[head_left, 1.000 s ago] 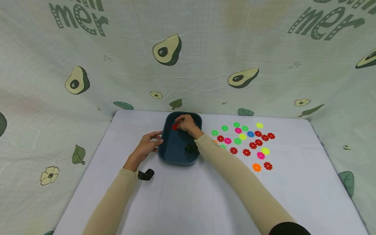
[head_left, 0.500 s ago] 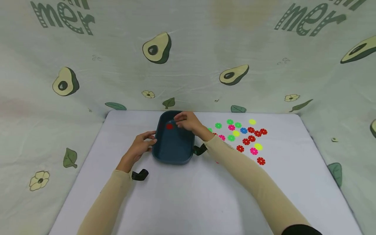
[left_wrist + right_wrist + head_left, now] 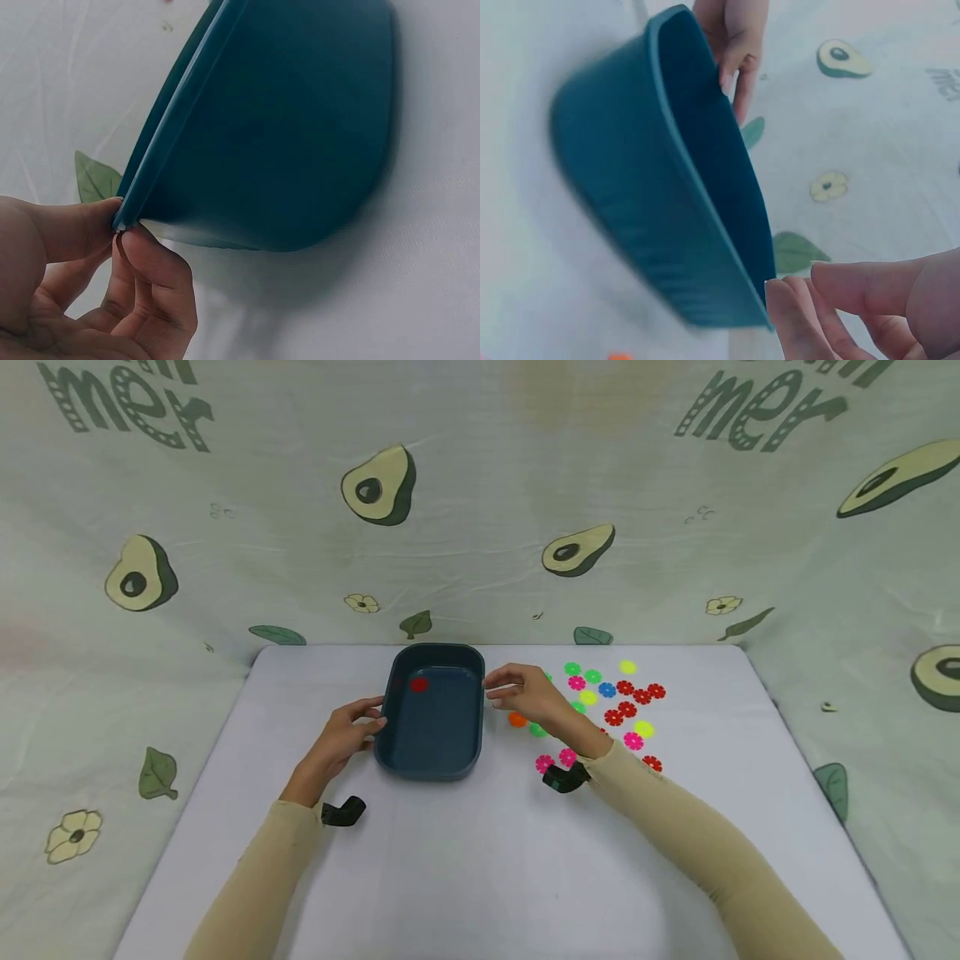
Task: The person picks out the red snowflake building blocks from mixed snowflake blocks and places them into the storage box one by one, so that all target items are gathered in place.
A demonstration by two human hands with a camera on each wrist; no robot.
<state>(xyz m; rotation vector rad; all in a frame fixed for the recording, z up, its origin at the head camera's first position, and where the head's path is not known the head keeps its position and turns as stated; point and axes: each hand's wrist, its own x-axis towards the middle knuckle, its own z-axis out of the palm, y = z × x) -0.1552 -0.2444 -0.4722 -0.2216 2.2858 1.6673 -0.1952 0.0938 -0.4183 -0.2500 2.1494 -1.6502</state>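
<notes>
A deep blue tray (image 3: 429, 735) stands at the table's back edge, one small red notched disc (image 3: 419, 684) lying inside. My left hand (image 3: 343, 737) is at the tray's left side. The left wrist view shows the thumb and fingers of that left hand (image 3: 112, 277) pinching the rim of the blue tray (image 3: 285, 127). Just beyond the tray's right rim, my right hand (image 3: 531, 695) hovers with fingers loosely bent and nothing between them. Its fingertips are near the end of the tray (image 3: 622, 172) in the right wrist view.
Several notched discs in red, pink, green, yellow and blue are spread right of the tray, including a blue disc (image 3: 607, 690) and an orange disc (image 3: 517, 719) near the right hand. A printed cloth (image 3: 480, 560) hangs behind the white table (image 3: 450, 860).
My right hand has let go of the red disc inside the tray and moved out over the right rim toward the scattered discs. My left hand stays at the tray's left rim.
</notes>
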